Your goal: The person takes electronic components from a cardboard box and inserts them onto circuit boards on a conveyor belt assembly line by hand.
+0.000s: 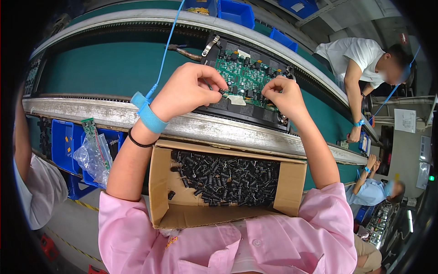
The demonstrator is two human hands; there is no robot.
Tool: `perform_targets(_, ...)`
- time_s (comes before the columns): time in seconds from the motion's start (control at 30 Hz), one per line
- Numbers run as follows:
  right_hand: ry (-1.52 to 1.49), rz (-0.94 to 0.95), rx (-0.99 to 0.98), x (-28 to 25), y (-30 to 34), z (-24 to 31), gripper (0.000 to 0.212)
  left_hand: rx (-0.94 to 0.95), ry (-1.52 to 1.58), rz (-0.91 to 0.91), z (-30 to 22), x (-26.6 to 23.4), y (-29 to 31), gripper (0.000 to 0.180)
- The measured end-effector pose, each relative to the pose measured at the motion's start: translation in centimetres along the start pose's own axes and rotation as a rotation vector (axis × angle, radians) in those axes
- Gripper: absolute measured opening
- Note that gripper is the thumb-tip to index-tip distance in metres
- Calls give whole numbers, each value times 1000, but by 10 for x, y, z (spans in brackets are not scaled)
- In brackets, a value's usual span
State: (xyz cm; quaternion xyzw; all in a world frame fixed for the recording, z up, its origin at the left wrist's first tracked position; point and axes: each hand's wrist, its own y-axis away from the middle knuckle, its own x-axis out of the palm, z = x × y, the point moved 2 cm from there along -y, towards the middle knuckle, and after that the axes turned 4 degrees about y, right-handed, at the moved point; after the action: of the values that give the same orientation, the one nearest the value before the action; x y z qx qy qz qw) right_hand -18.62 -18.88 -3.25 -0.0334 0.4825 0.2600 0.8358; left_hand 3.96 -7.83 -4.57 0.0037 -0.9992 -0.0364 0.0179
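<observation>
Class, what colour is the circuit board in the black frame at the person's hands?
The circuit board is green, best seen in the head view.

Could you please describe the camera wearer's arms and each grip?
The pink sleeves are short. The left arm wears a light blue strap with a blue cord and a dark beaded bracelet. The right arm has no band; left grip and right grip are ungloved.

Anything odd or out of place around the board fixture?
One thing: what looks like pliers lies on the green conveyor belt, left of the black fixture; odd spot for a loose tool. No visible spill: the black components are jumbled but inside the cardboard box.
</observation>
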Motion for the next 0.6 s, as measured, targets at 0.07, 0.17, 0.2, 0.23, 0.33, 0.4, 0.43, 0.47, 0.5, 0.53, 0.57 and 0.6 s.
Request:
perform_targets(0.07,27,12,23,1,0,1,7,28,-24,-1,4,0,-1,17)
perform_targets(0.17,39,32,59,1,0,4,8,-1,-27,25,9,0,-1,16)
perform_targets(0.2,45,40,77,1,0,5,9,-14,-30,37,10,-1,-1,16)
perform_targets(0.23,51,49,94,1,0,6,9,-27,-32,50,10,-1,-1,16)
perform_targets(0.33,133,17,5,1,3,6,6,-84,74,54,9,-2,-1,16)
perform_targets(0.4,216,-16,-85,-1,5,7,6,-139,178,55,6,-2,-1,17)
perform_targets(0.43,212,-20,-88,0,4,10,6,-137,172,54,3,-3,-4,17)
perform_targets(0.47,183,-111,-273,-2,2,22,7,-145,175,50,-2,-4,-7,17)
perform_targets(0.5,154,-200,-453,-3,5,34,10,-157,180,49,-6,-3,-9,17)
perform_targets(0.53,124,-289,-632,-4,8,47,13,-171,186,48,-9,-2,-12,18)
perform_targets(0.57,94,-378,-811,-6,12,56,16,-185,191,47,-12,0,-14,18)
perform_targets(0.6,92,-384,-812,-7,15,65,16,-182,186,48,-18,3,-14,18)
